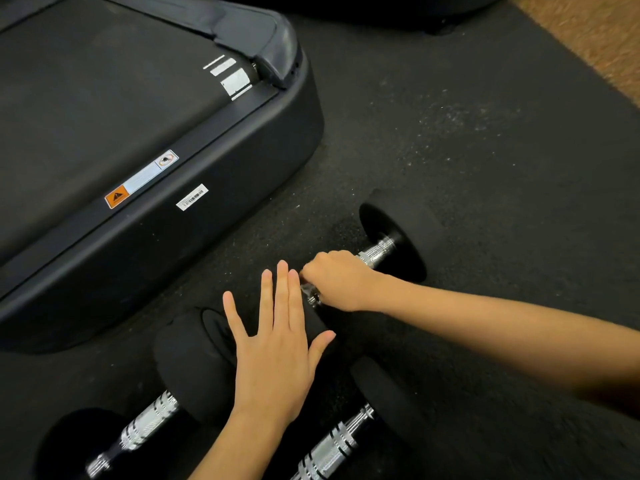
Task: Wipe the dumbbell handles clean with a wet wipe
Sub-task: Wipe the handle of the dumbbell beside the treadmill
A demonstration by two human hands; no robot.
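3 dumbbells lie on the black rubber floor [485, 150], next to the back end of a big black treadmill [156, 140].

The far dumbbell [391, 240] lies slanted. Its shiny metal handle [375, 252] shows between the right hand and the round black end. The right hand [337, 280] is closed in a fist around this handle, so its grip is pressed together on the bar. I cannot tell if a wet wipe is inside the fist.

The left hand [277, 344] is flat and open, with the fingers spread and pointing away from the person. Its grip holds nothing. It rests on, or just over, the near black end of the far dumbbell. I cannot tell if it is touching. The fingertips are just beside the right fist.

The left dumbbell [152, 410] lies near the bottom left. Its silver handle [145, 427] is bare, and one black end is just beside the left hand.

The near dumbbell [346, 441] lies at the bottom, under the 2 arms. Its silver handle [332, 448] is bare too.

Some brown carpet [595, 36] shows in the top right corner, past the edge of the black floor.
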